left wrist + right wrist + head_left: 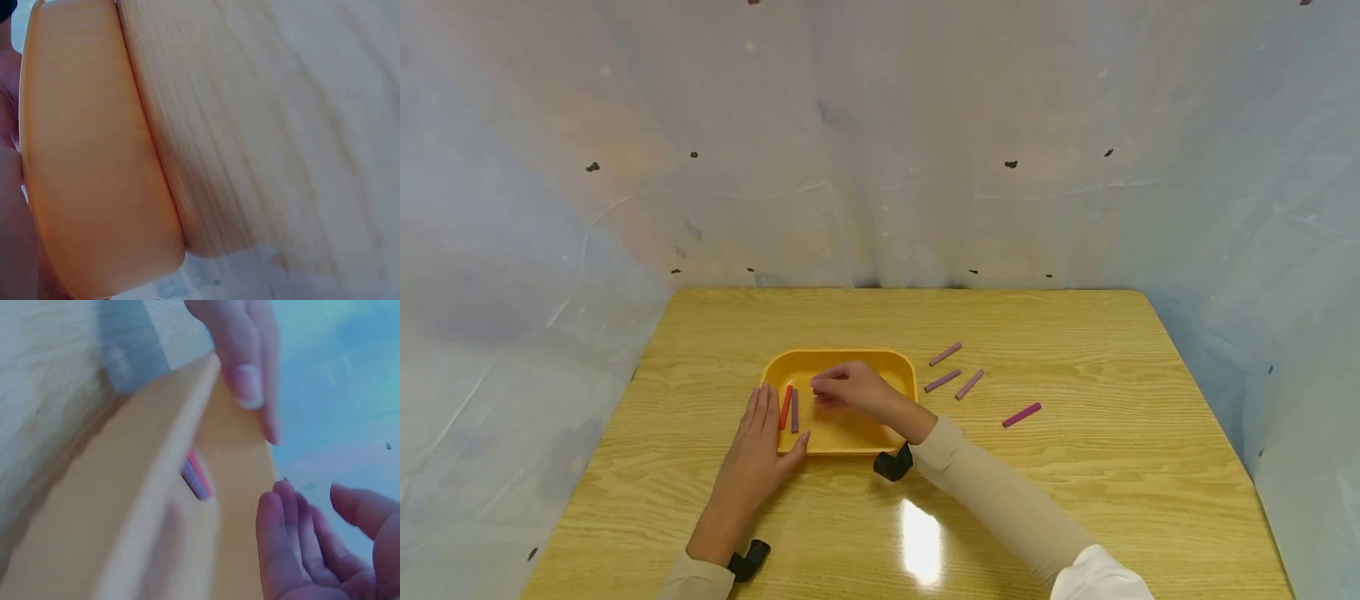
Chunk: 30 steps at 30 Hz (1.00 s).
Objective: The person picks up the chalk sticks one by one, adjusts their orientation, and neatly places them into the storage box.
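Note:
My left hand [762,442] rests on the left end of a yellow tray [835,452], its fingers straight along the rim and its thumb on the near corner. A red chalk-like stick [786,407] and a purple stick [795,411] lie side by side in the tray, close to those fingers. Over the tray's middle is my right hand [853,390]. In the right wrist view its fingers [281,544] bend loosely, thumb apart, with nothing between them. The tray's outer wall [100,150] fills much of the left wrist view.
Right of the tray, three dull purple sticks [943,381] lie on the wooden table [1075,500]. A magenta stick [1022,415] is farther right. Pale sheeting [880,167] hangs behind the table and at both sides.

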Each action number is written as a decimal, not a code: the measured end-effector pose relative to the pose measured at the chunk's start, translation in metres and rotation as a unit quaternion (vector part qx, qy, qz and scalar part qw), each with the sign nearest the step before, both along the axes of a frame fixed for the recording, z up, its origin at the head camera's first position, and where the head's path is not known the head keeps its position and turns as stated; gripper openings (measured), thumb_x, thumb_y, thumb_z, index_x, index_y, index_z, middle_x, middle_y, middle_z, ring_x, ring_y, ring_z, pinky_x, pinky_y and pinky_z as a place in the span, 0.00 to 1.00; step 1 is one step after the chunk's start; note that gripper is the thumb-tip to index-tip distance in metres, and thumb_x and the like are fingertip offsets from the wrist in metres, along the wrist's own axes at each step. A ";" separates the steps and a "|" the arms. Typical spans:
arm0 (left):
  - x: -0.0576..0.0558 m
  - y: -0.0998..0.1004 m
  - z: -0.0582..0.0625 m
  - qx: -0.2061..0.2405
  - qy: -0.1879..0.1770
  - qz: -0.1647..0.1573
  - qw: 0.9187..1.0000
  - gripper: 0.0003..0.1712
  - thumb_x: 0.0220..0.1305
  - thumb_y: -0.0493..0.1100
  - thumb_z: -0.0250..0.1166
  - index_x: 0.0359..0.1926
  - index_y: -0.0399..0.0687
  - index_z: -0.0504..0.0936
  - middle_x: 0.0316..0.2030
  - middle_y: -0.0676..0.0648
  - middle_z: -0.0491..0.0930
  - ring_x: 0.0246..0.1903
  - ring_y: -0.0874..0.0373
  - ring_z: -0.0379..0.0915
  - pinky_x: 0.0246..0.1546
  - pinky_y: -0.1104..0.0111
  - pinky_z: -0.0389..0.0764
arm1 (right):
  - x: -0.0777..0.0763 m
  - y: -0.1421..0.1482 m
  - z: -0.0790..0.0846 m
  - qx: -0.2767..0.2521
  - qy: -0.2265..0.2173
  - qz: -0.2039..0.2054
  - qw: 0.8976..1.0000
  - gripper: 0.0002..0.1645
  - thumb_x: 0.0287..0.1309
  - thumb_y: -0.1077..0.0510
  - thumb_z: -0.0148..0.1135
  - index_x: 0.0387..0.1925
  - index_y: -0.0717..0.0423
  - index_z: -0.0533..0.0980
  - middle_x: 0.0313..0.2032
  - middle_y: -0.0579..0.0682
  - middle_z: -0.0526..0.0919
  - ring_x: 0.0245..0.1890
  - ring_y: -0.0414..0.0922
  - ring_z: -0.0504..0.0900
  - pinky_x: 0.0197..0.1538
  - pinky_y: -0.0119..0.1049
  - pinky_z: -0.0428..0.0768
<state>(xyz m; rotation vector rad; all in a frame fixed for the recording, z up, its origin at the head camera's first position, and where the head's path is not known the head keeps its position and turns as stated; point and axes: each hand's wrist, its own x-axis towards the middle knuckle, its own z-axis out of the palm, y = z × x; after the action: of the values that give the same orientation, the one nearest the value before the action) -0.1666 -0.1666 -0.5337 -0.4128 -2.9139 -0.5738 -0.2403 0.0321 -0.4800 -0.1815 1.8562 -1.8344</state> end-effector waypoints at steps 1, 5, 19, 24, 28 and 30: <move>0.000 0.000 0.000 0.000 -0.002 0.000 1.000 0.54 0.61 0.68 0.51 0.71 0.33 0.44 0.70 0.35 0.42 0.70 0.46 0.34 0.65 0.51 0.51 | 0.001 0.007 0.004 -0.008 0.005 0.005 1.000 0.20 0.61 0.60 0.58 0.48 0.73 0.75 0.40 0.61 0.82 0.43 0.56 0.81 0.48 0.47 0.78; 0.000 -0.001 0.000 0.002 -0.001 0.001 1.000 0.54 0.61 0.68 0.51 0.71 0.33 0.44 0.70 0.36 0.42 0.70 0.45 0.35 0.64 0.51 0.52 | 0.004 0.038 0.011 -0.018 0.035 0.015 0.999 0.19 0.61 0.59 0.58 0.49 0.69 0.75 0.41 0.58 0.82 0.45 0.58 0.80 0.50 0.51 0.75; 0.002 -0.002 -0.001 0.010 0.009 -0.001 1.000 0.53 0.60 0.67 0.53 0.71 0.33 0.46 0.70 0.36 0.43 0.70 0.46 0.35 0.64 0.51 0.52 | 0.003 0.152 0.025 0.092 0.095 -0.046 0.990 0.21 0.61 0.50 0.58 0.52 0.56 0.76 0.47 0.58 0.81 0.45 0.52 0.81 0.40 0.42 0.81; 0.001 -0.002 -0.002 0.010 0.009 -0.001 1.000 0.54 0.60 0.67 0.53 0.71 0.34 0.45 0.71 0.37 0.42 0.70 0.47 0.34 0.65 0.51 0.52 | 0.007 0.194 0.021 0.091 0.114 -0.047 0.988 0.25 0.62 0.54 0.57 0.55 0.65 0.72 0.52 0.63 0.76 0.49 0.58 0.77 0.49 0.48 0.77; 0.003 -0.003 0.000 0.013 0.007 0.001 1.000 0.54 0.60 0.67 0.54 0.71 0.34 0.45 0.71 0.37 0.42 0.70 0.46 0.34 0.65 0.51 0.51 | 0.013 0.223 0.017 0.130 0.139 -0.047 0.980 0.24 0.62 0.54 0.58 0.54 0.66 0.73 0.51 0.62 0.76 0.51 0.61 0.75 0.51 0.52 0.74; 0.003 -0.003 0.000 0.013 0.007 0.001 1.000 0.54 0.60 0.66 0.54 0.71 0.34 0.45 0.71 0.37 0.42 0.70 0.45 0.35 0.64 0.51 0.52 | 0.017 0.236 0.015 0.184 0.163 -0.040 0.969 0.22 0.62 0.52 0.58 0.52 0.63 0.74 0.49 0.59 0.78 0.49 0.58 0.76 0.50 0.50 0.76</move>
<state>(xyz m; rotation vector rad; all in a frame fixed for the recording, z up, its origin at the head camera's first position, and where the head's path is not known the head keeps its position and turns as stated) -0.1634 -0.1694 -0.5337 -0.4084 -2.8890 -0.6061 -0.2231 0.2683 -0.4647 -0.2923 2.4266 -1.5420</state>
